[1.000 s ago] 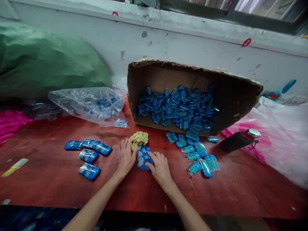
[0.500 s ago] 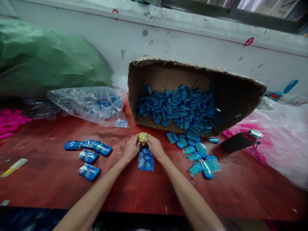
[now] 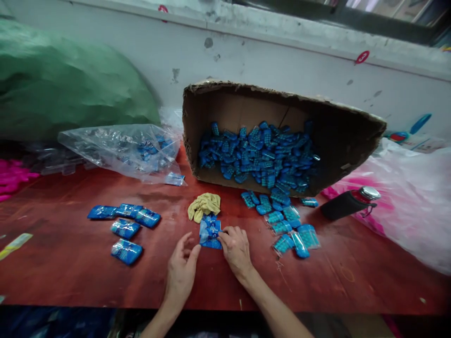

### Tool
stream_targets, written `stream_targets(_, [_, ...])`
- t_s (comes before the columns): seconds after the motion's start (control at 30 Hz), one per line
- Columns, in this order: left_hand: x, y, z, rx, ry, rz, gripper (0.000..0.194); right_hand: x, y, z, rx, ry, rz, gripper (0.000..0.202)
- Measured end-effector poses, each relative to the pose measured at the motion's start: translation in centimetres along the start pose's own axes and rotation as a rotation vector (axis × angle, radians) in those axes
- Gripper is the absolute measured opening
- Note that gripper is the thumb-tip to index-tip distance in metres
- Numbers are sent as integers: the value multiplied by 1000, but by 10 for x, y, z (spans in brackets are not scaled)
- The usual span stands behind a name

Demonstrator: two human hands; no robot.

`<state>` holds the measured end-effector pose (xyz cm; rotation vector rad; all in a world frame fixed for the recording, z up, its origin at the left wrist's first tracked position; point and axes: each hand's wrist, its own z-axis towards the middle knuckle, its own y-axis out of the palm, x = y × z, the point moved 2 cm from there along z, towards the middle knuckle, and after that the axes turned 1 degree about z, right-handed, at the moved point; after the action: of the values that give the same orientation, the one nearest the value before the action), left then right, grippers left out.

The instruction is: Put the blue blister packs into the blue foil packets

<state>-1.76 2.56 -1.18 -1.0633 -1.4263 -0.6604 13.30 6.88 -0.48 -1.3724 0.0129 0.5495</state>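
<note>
A flat blue printed packet (image 3: 210, 234) lies on the red table in front of me. My right hand (image 3: 237, 249) has curled fingers, with the thumb and fingertips pinching the packet's right edge. Near its lower left corner is my left hand (image 3: 182, 267), fingers apart and holding nothing. A crumpled yellow cloth (image 3: 204, 205) rests just behind the packet and touches its top end. To the left are several glossy, filled blue packets (image 3: 127, 251). On the right lies a loose group of blue items in clear wrappers (image 3: 282, 227).
A tilted cardboard box (image 3: 352, 141) full of wrapped blue items stands behind. A clear plastic bag (image 3: 105, 145) with blue packets lies at the back left, before a large green sack (image 3: 70, 84). A black-sleeved bottle (image 3: 341, 205) leans beside pink-filled plastic (image 3: 412, 202) on the right.
Both hands have let go of the yellow cloth and come back toward me. The cloth now lies spread wider. My right hand has taken the flat packet's edge.
</note>
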Motion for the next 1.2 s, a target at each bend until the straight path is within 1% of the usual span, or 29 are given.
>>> stream_targets(0.07, [-2,7,-6,-54,-222,-176,53,-4,-11,-4,40,2,56,18])
stream_targets(0.1, [-2,11,-7,-103,-296,-246,54,-7,-17,-6,54,-1,93,19])
stream_targets(0.13, [-2,15,-7,-161,-339,-295,52,-10,-21,-9,61,-11,137,20])
stream_targets(0.2, [0,19,-6,-251,-352,-332,41,-17,-25,-14,52,-40,246,21])
stream_targets(0.27, [1,20,-4,-266,-327,-325,32,-21,-23,-17,58,-29,390,21])
stream_targets(0.33, [1,21,-2,-249,-306,-338,29,-19,-15,-15,83,69,583,26])
stream_targets(0.4, [0,23,0,-240,-304,-368,29,-15,-2,-12,73,218,802,30])
stream_targets(0.47, [-2,26,1,-229,-306,-376,29,-13,9,-8,23,326,955,21])
stream_targets(0.5, [-3,27,2,-218,-300,-364,29,-12,12,-7,4,353,994,16])
stream_targets(0.6, [-9,29,3,-161,-245,-274,28,-16,14,-9,6,364,986,19])
stream_targets(0.67, [-12,28,3,-125,-211,-212,27,-21,10,-12,28,347,904,21])
stream_targets(0.73, [-13,27,3,-112,-197,-205,27,-26,6,-15,52,335,772,22])
stream_targets(0.83, [-10,29,3,-137,-247,-309,25,-32,4,-16,74,352,587,22])
stream_targets(0.93, [-5,34,3,-158,-350,-429,25,-34,5,-13,83,366,495,20])
stream_targets(1.0, [-2,37,2,-182,-402,-490,25,-33,4,-11,98,378,505,21])
stream_targets(1.07, [2,38,0,-223,-433,-524,25,-31,1,-11,120,402,587,23])
stream_targets(1.17, [5,35,-2,-277,-429,-486,26,-27,-4,-14,142,411,821,16])
stream_targets(1.2, [5,33,-2,-275,-412,-449,27,-26,-4,-16,136,408,909,12])
